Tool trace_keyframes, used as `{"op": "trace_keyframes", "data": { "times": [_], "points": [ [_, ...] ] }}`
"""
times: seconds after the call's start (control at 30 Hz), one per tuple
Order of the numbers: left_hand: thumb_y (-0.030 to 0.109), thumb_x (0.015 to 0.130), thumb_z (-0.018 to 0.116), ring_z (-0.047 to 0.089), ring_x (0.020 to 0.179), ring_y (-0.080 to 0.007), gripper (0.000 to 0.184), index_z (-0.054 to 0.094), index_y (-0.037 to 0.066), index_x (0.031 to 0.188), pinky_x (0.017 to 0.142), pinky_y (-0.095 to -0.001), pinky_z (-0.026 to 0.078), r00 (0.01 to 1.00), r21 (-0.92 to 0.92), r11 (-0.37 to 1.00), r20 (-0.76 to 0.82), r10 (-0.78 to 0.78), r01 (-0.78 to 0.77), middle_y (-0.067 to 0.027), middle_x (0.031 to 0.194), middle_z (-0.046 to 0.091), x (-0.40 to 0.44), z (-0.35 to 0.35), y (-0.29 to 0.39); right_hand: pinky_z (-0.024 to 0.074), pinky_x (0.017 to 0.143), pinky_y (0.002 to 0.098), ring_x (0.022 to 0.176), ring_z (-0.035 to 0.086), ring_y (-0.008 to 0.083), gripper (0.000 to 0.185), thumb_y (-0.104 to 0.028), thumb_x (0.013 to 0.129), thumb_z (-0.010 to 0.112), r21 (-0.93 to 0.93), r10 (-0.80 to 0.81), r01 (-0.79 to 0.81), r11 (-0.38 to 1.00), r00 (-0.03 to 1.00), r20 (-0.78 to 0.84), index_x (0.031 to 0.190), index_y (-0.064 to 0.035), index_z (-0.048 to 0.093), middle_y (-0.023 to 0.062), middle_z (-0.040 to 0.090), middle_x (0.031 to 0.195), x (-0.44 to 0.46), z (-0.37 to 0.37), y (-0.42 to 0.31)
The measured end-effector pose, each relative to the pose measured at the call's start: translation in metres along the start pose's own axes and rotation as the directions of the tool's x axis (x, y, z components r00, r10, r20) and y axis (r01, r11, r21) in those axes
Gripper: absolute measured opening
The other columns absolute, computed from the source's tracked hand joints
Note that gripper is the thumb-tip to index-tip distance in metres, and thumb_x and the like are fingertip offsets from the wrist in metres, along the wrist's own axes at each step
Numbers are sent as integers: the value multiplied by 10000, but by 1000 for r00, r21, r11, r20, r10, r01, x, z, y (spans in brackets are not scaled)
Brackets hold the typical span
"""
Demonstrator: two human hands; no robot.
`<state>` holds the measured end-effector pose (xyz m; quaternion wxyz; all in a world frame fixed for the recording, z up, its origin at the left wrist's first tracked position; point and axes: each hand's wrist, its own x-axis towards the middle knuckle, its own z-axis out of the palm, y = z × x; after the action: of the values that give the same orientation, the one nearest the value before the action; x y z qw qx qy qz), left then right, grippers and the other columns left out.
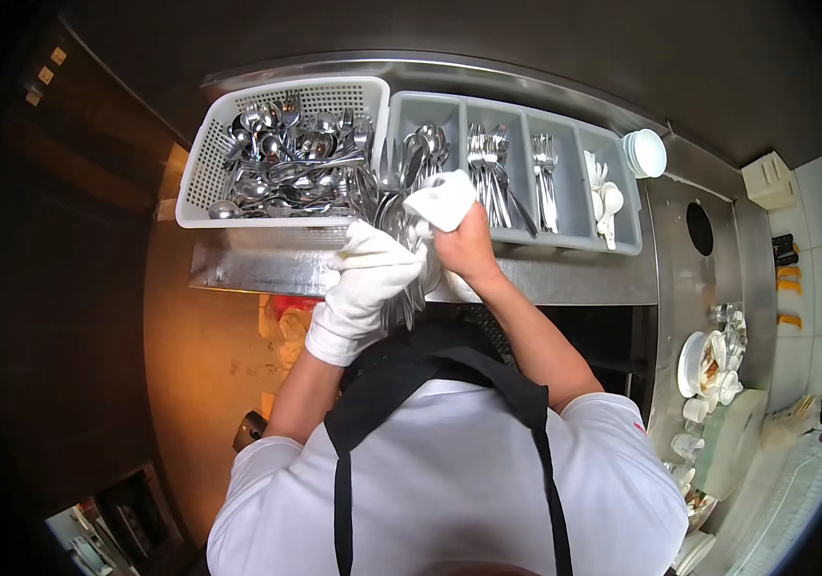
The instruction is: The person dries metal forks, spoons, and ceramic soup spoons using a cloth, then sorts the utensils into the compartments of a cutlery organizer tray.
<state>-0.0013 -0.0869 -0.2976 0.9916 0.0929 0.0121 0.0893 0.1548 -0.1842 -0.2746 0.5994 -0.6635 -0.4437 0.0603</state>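
Note:
My left hand [365, 283], in a white cloth glove, is closed round a bundle of metal cutlery [403, 305] whose ends point down towards my apron. Bare and just to its right, my right hand [468, 245] grips a folded white cloth [441, 199] against the upper part of the bundle. Above my left hand, a white perforated basket [196, 182] holds a jumbled pile of spoons and forks. Beside it, a grey divided tray [567, 125] has metal cutlery in its left compartments and white spoons [608, 204] in the rightmost one.
White bowls [645, 154] are stacked at the tray's right end. Along the steel counter [665, 278] on the right stand used dishes [703, 365] and glasses. A round dark hole [700, 228] is in that counter. Orange-handled tools [789, 280] hang on the tiled wall.

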Motion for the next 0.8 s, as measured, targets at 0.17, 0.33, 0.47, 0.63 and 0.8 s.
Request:
{"op": "trace_keyframes", "data": {
  "times": [0.17, 0.33, 0.47, 0.63, 0.8],
  "points": [
    [128, 974, 499, 511, 635, -96, 272, 547, 162, 708, 786, -267, 429, 1000, 378, 926, 30, -2, -9, 25, 636, 485, -5, -11, -13, 531, 825, 332, 908, 709, 260, 218, 23, 837, 620, -21, -5, 2, 1000, 993, -117, 1044, 15, 690, 142, 729, 989, 7, -22, -6],
    [54, 908, 615, 581, 732, -148, 134, 640, 139, 807, 732, -308, 432, 822, 740, -598, 523, 224, -308, 9, 760, 597, -11, 18, -19, 557, 730, 363, 820, 727, 325, 157, -17, 850, 590, -171, -117, 74, 983, 960, -256, 945, 5, 712, 162, 728, 895, 22, -39, 18],
    [2, 856, 694, 640, 803, -182, 120, 706, 116, 891, 712, -337, 447, 783, 685, -651, 583, 218, -328, -6, 852, 679, -5, 14, -23, 530, 871, 358, 990, 669, 268, 242, -94, 973, 533, 777, 357, -157, 609, 929, -93, 1190, -27, 616, 113, 677, 1111, 16, -58, 23],
    [-12, 851, 706, 680, 843, -216, 117, 721, 58, 944, 732, -354, 494, 791, 717, -601, 572, 219, -353, -56, 882, 709, -4, 29, -36, 561, 812, 299, 967, 678, 182, 251, -105, 1014, 505, 745, 485, -369, 556, 872, 70, 1236, -15, 581, 93, 682, 1105, -13, -41, 18],
    [-40, 862, 692, 682, 862, -231, 113, 717, 29, 949, 750, -333, 526, 849, 866, -384, 442, 290, -320, -94, 952, 709, -2, 5, -53, 548, 665, 342, 736, 671, 199, 279, -161, 1049, 418, 565, 524, -382, 731, 845, -107, 1094, 28, 618, 127, 690, 949, -25, -37, 5]
  ]
}}
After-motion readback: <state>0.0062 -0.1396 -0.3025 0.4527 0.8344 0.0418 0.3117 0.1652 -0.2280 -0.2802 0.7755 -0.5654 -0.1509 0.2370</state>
